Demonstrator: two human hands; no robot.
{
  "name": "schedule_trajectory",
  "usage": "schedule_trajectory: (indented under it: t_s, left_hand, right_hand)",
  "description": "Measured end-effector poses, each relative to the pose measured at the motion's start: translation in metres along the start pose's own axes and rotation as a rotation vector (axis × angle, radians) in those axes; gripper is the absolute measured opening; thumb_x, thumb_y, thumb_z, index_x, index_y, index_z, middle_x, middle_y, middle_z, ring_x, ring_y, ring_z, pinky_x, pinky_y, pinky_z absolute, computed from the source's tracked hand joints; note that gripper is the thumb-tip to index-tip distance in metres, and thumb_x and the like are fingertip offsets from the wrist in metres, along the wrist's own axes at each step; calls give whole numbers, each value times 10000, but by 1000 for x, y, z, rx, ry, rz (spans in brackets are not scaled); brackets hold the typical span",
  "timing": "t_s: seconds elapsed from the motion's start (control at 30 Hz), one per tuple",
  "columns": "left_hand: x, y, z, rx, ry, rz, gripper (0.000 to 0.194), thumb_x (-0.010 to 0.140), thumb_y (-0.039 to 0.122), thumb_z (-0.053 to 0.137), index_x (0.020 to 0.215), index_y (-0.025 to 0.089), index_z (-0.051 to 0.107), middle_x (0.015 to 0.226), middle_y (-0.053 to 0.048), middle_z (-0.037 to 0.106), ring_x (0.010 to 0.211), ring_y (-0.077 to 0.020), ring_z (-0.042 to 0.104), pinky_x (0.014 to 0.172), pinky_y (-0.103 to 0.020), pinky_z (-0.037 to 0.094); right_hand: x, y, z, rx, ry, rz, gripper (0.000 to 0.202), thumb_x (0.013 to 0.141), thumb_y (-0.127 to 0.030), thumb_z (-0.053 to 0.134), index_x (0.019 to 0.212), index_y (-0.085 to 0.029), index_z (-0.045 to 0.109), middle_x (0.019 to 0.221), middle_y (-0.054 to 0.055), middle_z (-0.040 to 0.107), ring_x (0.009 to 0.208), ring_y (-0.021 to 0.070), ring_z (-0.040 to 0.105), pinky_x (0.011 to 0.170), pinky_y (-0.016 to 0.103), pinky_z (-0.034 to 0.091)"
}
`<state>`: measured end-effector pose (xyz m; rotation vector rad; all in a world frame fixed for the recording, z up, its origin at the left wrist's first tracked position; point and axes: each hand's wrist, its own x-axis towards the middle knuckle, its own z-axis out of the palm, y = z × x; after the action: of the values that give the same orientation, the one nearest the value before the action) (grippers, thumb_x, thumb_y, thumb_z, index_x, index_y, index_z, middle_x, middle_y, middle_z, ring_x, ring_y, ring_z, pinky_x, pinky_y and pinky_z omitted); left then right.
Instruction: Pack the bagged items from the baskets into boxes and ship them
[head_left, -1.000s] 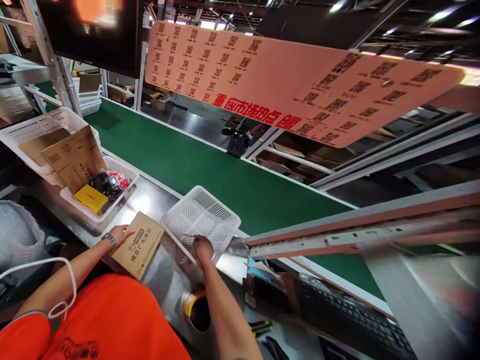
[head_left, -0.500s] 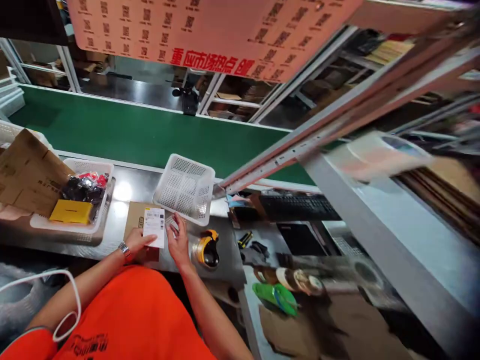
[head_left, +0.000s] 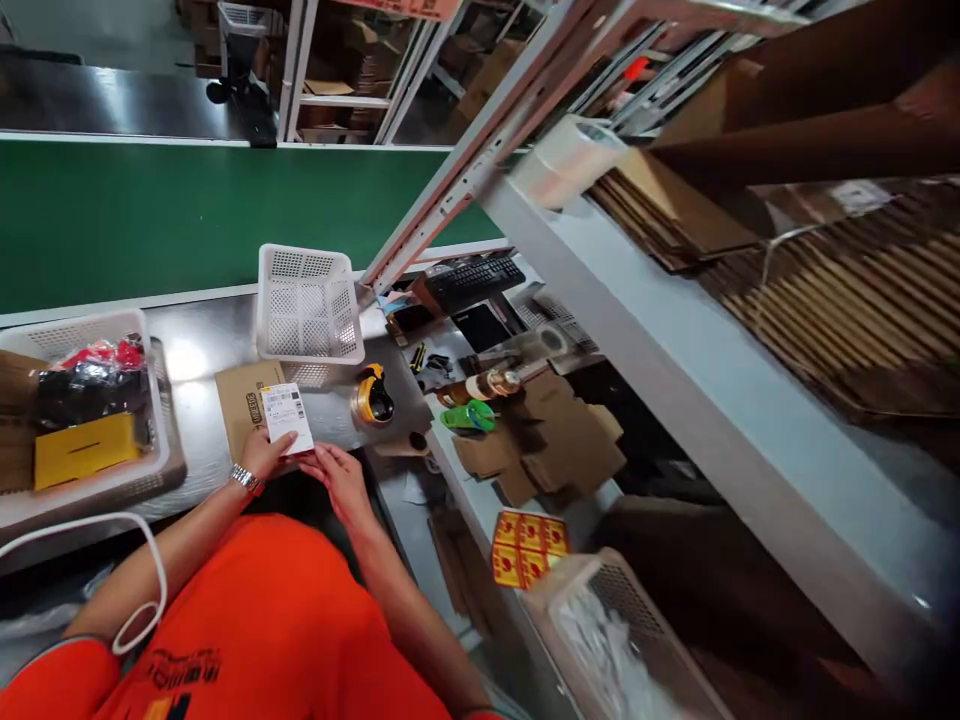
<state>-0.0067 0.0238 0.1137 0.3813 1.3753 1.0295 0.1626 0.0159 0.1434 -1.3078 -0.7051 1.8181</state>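
1. Here, a white label (head_left: 286,417) sits left of centre in the lower half of the frame, over a flat brown carton (head_left: 244,402) lying on the steel worktop (head_left: 199,340).
2. The left hand (head_left: 264,452) has its grip closed on the label's lower edge, thumb on top.
3. The right hand (head_left: 339,475) lies just right of the label, fingers loosely open, tips at its lower right corner; whether they pinch it I cannot tell.
4. An empty white basket (head_left: 307,303) stands above the carton; a tape dispenser (head_left: 372,396) lies to its right.
5. At the left edge, a second white basket (head_left: 142,345) holds a yellow box (head_left: 82,450) and dark packets (head_left: 86,380).
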Motion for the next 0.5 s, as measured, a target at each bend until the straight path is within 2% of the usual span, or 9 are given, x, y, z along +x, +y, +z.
schedule_trajectory:
  t_s: [0.27, 0.37, 0.5]
  left_hand:
    - [-9, -1, 23, 66, 28, 58, 226, 847, 208, 870, 1003, 47, 841, 1017, -185, 847, 711, -205, 760, 612, -290, 620]
    - [-16, -4, 38, 86, 47, 80, 210, 863, 206, 855, 1005, 52, 835, 1017, -181, 847, 701, -193, 752, 603, -277, 611]
    - [-25, -13, 63, 104, 53, 90, 210, 870, 222, 849, 1012, 69, 825, 1051, -181, 846, 750, -203, 771, 627, -277, 624]
  right_hand:
    - [-7, -9, -21, 43, -13, -31, 524, 675, -606, 985, 961, -192, 838, 985, 74, 852, 912, 227, 815, 843, 349, 678]
    - [-8, -13, -37, 41, -24, -42, 546, 636, -601, 1003, 949, -184, 838, 976, 73, 853, 897, 212, 814, 807, 307, 671]
    - [-15, -19, -65, 19, -27, -63, 536, 647, -591, 991, 948, -171, 848, 962, 86, 851, 888, 221, 811, 774, 310, 673]
